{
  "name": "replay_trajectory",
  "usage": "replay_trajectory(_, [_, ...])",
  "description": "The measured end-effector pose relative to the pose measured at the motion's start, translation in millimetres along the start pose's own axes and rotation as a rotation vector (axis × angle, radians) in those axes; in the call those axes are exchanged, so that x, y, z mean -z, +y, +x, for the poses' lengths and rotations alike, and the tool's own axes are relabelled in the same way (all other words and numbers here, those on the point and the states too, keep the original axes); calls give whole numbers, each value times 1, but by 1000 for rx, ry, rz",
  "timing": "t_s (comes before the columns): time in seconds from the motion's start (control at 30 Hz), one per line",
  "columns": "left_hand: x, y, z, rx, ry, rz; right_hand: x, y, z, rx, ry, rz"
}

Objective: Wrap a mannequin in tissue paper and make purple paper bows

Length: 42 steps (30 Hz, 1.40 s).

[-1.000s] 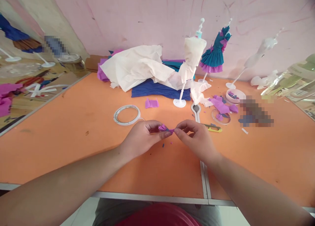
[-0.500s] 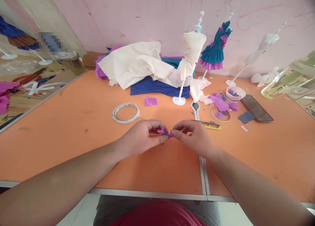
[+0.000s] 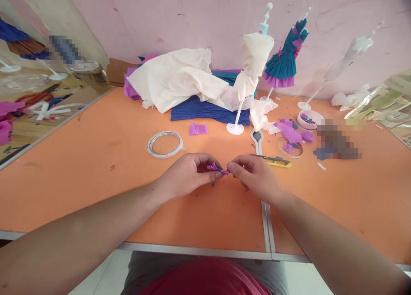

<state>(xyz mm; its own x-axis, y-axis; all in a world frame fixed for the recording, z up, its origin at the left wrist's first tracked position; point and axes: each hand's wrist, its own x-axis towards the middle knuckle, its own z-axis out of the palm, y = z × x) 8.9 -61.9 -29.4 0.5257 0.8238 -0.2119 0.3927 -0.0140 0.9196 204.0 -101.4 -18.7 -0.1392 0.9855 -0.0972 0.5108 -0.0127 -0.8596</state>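
My left hand is closed in a pinch on a small purple crepe-paper bow with a dark blue band round its middle. My right hand is closed too, its thumb and forefinger together at the bow's right end. Whether those fingertips still touch the paper, or hold a scrap, is hidden. Just beyond the left hand a roll of white double-sided tape lies flat with a strip peeled loose. Yellow-handled thread snips lie behind the right hand.
Behind are a purple paper piece, folded blue crepe paper, crumpled white paper and a mannequin in white paper. Further right stand a teal-dressed mannequin, a pink bowl of scraps and a clear tape ring.
My right fingertips have drawn slightly right, away from my left fingertips, so more of the bow's right end shows. The left hand keeps its pinch. The view has shifted a little.
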Motion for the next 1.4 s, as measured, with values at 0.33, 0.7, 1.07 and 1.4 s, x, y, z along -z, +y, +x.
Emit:
replay_trajectory(0.33, [0, -3, 0, 83, -104, -321, 0, 1, 1, 82, -26, -53])
replay_trajectory(0.7, [-1, -4, 0, 128, -96, -576, -6, 2, 0, 20, 94, 101])
replay_trajectory(1.07, [7, -1, 1, 38, -142, 84, 0, 9, 2, 390, -29, -320])
replay_trajectory(1.4, [8, 6, -4, 81, -206, 133, -6, -1, -3, 214, -91, -6])
